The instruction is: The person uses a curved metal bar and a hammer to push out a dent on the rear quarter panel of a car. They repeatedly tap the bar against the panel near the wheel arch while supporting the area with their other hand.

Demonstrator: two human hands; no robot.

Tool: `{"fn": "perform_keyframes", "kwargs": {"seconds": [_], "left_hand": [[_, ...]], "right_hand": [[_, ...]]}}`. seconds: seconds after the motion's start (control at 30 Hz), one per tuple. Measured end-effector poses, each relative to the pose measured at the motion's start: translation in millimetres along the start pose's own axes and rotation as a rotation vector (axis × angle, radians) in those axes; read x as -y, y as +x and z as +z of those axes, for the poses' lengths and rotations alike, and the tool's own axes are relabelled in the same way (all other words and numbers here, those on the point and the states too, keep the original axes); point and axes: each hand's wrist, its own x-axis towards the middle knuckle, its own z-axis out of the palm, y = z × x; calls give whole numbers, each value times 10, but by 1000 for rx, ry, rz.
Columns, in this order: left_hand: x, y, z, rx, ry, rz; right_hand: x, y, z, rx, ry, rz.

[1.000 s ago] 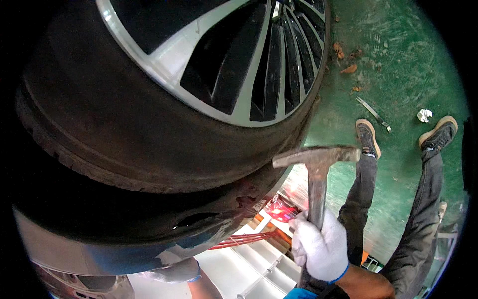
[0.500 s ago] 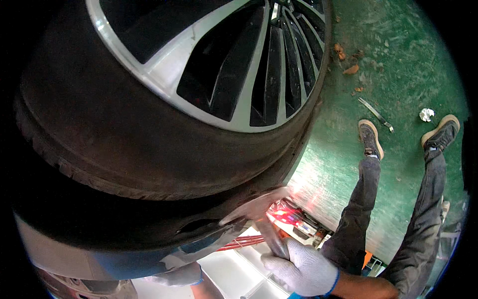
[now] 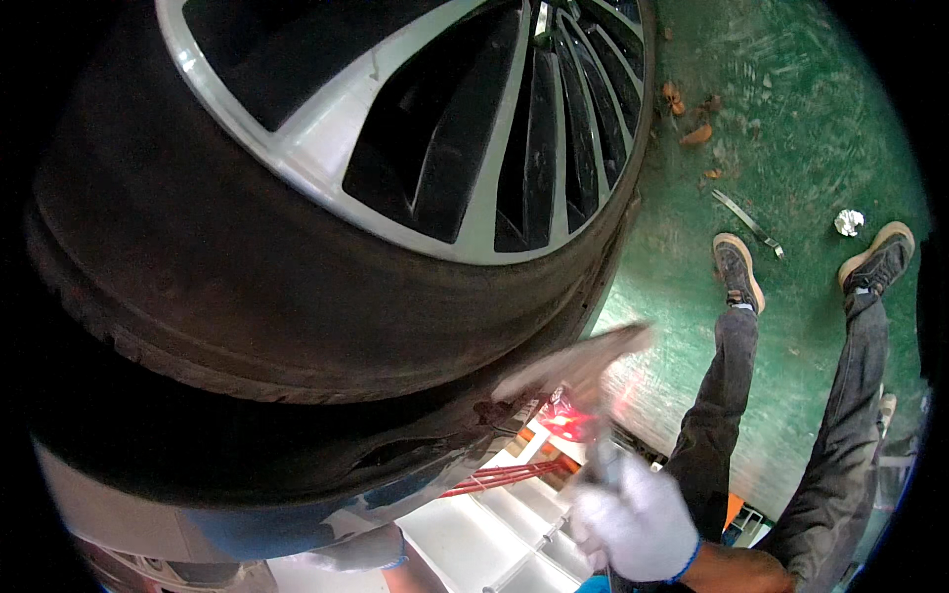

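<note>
2 gloved hands are working below the tire [image 3: 297,306] — the right hand [image 3: 638,519] is clenching the handle of a blurred hammer [image 3: 583,362], its head hovering just off the tire's lower right, while the left hand [image 3: 366,550], below the tire and partly hidden by the body panel [image 3: 267,524], is not revealing its finger state. Hammering is seemingly under way — what is done or left is not showing, and no writing is reading clearly.

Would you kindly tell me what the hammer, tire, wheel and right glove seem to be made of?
Hammer: probably metal, from its greyish head; motion blur hides the finish.
Tire: likely rubber, dull and dark.
Wheel: probably metal, with glossy silvery spokes.
Right glove: apparently cloth, judging by its matte white surface.
</note>
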Motion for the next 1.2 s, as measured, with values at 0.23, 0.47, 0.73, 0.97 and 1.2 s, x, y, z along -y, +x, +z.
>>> {"fn": "perform_keyframes", "kwargs": {"seconds": [0.23, 0.47, 0.73, 0.97, 1.2], "left_hand": [[378, 108, -330, 161, 268, 218], [570, 224, -508, 241, 390, 336], [735, 317, -634, 298, 421, 407], [835, 389, -746, 335, 450, 459], [977, 458, -896, 389, 441, 510]], "right_hand": [[-86, 125, -71, 314, -266, 18], [-242, 178, -123, 150, -387, -315], [53, -50, 58, 127, -78, -55], [59, 33, -24, 171, 94, -65], [-171, 151, 70, 280, 77, 42]]}}
